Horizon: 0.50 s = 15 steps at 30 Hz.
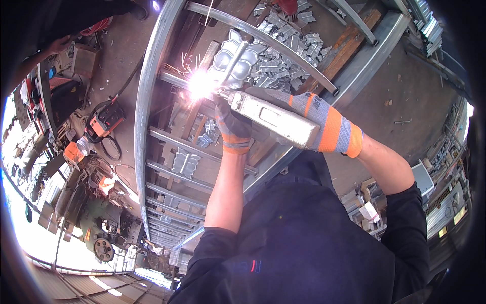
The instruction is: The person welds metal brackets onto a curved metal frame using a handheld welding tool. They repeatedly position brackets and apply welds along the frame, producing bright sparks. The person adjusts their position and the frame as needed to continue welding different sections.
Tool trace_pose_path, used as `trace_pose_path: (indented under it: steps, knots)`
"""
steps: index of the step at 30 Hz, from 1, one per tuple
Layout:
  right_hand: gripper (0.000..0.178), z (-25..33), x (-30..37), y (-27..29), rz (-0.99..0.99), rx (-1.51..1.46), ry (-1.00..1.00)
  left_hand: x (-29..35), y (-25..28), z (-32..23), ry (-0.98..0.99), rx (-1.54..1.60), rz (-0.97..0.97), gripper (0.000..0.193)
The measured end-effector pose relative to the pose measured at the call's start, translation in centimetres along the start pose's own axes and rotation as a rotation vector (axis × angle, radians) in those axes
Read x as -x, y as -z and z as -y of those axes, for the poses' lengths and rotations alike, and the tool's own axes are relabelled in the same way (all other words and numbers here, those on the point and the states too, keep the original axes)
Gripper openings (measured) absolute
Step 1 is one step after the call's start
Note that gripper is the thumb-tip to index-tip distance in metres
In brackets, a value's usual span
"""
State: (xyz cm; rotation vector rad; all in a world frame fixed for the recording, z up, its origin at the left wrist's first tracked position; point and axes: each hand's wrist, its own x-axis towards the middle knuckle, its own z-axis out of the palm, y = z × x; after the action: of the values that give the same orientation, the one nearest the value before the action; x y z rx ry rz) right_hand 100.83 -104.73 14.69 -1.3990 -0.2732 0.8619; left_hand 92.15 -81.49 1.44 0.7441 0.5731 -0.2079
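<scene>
My right hand (329, 124), in a grey and orange glove, is closed around a pale, scuffed welding gun (276, 119). A blinding arc (201, 85) with flying sparks burns at the gun's tip, on a metal crossbar. My left hand (234, 124), gloved alike, is closed just below the nozzle; its fingertips and anything in them are lost behind the gun and glare. Right beside the arc, a silver leaf-shaped metal ornament (235, 61) lies against the frame (144, 109). Another such ornament (186, 163) sits lower down between the crossbars.
Many small silver metal pieces (291, 45) lie heaped beyond the frame, beside a rusty beam (349, 43). An orange and black machine (106, 119) with cables stands on the floor at left. Another person's hand (59, 44) shows at upper left.
</scene>
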Motion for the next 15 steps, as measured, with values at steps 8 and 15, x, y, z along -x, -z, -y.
trace_pose_path:
  steps: [8,15]
  knots:
    - [0.071,0.1,-0.2,0.1,-0.003,0.030,0.038,-0.1,0.0,0.4,-0.103,-0.241,-0.039,0.049]
    - [0.070,1.3,0.1,0.4,-0.030,0.219,0.033,-0.3,-1.5,-0.1,0.020,0.146,-0.104,0.052]
